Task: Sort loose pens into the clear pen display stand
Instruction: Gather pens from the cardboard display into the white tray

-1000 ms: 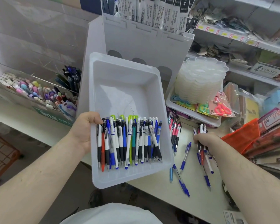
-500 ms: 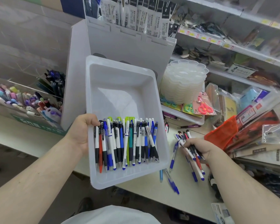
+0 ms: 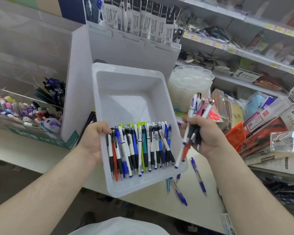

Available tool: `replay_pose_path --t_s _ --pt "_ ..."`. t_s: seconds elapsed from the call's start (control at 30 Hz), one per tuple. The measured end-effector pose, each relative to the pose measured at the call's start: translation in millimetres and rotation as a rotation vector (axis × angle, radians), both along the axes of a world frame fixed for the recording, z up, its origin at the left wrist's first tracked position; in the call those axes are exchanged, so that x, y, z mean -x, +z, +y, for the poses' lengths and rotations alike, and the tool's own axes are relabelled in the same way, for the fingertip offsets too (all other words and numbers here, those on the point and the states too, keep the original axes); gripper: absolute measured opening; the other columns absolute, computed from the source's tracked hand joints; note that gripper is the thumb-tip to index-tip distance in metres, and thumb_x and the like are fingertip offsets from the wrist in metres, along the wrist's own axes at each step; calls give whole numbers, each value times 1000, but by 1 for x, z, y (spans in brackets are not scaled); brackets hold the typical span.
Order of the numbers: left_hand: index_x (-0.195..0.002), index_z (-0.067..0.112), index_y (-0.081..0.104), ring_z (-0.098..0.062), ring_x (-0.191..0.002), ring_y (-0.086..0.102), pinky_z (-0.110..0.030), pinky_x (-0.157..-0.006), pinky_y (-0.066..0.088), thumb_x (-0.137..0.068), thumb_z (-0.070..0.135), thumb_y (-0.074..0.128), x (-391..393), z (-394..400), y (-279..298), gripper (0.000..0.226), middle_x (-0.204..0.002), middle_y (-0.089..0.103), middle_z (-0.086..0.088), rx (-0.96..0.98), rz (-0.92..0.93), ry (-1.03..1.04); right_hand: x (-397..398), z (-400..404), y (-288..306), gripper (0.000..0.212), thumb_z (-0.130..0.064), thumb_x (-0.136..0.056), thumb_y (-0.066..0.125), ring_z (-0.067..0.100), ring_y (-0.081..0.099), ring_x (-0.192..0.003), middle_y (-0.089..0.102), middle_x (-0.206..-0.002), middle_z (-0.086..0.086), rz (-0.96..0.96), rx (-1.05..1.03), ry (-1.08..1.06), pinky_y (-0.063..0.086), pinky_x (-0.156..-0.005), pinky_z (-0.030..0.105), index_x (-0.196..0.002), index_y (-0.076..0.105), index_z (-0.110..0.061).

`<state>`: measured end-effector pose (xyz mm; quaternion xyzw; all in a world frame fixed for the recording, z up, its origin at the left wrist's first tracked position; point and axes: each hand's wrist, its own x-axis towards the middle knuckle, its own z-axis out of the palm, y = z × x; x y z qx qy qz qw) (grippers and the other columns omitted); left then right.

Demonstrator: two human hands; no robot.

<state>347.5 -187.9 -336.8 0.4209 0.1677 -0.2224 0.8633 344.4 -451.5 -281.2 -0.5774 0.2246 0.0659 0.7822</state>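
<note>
- The left hand [image 3: 93, 139] holds the white tray [image 3: 126, 92] by its side edge, thumb curled over the rim.
- A row of pens [image 3: 139, 148] lies in the tray's near end.
- At 3 o'clock from the tray, the right hand [image 3: 205, 134] squeezes a bunch of pens [image 3: 193, 119].
- At 5 o'clock, loose blue pens [image 3: 199, 177] lie on the counter [image 3: 143, 197].

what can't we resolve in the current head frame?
- Head view: how many pens are in the bunch the right hand grips; motion blur and the fingers hide them.
- Left hand fingers under the white tray: hidden by the tray.
- Loose pens on the counter: blurred, print unreadable.
- Shelf price labels: too small and blurred.
</note>
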Motion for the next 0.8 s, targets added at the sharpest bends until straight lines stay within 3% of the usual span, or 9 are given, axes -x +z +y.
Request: replay_pose_path --t_s 0.1,0.2,0.27,0.37,0.47,0.53,0.63,0.73,0.8 --pt "-83 8 49 -30 -56 62 -37 -53 57 -55 11 42 1 -10 1 28 -72 55 -12 87 -17 1 -2 45 22 25 6 -89 60 15 62 -59 61 -80 10 -94 103 21 56 -55 28 -109 52 -6" --pt "-97 11 48 -34 -75 59 -42 -68 58 -41 13 55 -3 -12 -5 57 -91 53 -14 122 -24 -1 2 84 20 36 4 -83 69 17 65 -70 64 -96 13 -95 286 90 60 -65 34 -108 53 -16" --pt "-104 6 54 -37 -82 60 -44 -74 57 -46 15 55 -2 -13 -5 59 -98 57 -19 134 -38 -33 8 105 8 36 2 -81 70 18 64 -73 63 -92 11 -92 378 96 62 -72 40 -106 53 -18" --pt "-95 -2 65 -34 -72 65 -39 -67 58 -65 13 50 0 -13 -4 37 -84 65 -21 114 -98 -25 20 128 -15 33 1 -78 68 14 61 -67 60 -78 0 -116 413 84 59 -70 35 -98 53 -20" --pt "-112 1 68 -37 -87 70 -44 -70 60 -79 27 59 1 -11 -5 43 -102 70 -24 105 -128 20 35 141 -34 35 0 -77 67 10 66 -68 67 -78 -2 -138 448 123 59 -66 27 -99 52 -23" --pt "-115 0 66 -37 -88 72 -43 -69 60 -76 34 67 1 -10 -6 52 -103 71 -24 109 -126 31 42 146 -41 37 -4 -77 67 4 67 -70 69 -82 -6 -146 534 159 56 -65 19 -102 50 -27" --pt "-105 1 71 -36 -87 71 -44 -73 60 -50 40 92 -1 -9 -9 71 -100 70 -23 115 -128 -12 45 148 -48 37 -18 -75 68 11 65 -86 65 -91 -8 -177 776 176 57 -80 34 -103 47 -31" --pt "-93 0 76 -36 -83 71 -44 -72 60 -38 41 96 -1 -8 -9 72 -93 71 -22 157 -134 -43 51 148 -53 49 -28 -82 68 14 54 -108 54 -113 -7 -244 961 246 49 -97 37 -125 44 -28" --pt "-106 -6 68 -38 -85 70 -46 -73 60 -37 40 97 -1 -7 -7 87 -99 67 -25 164 -115 -34 55 146 -56 66 -34 -91 59 18 41 -125 41 -132 -1 -254 1083 363 38 -109 38 -148 29 -17"
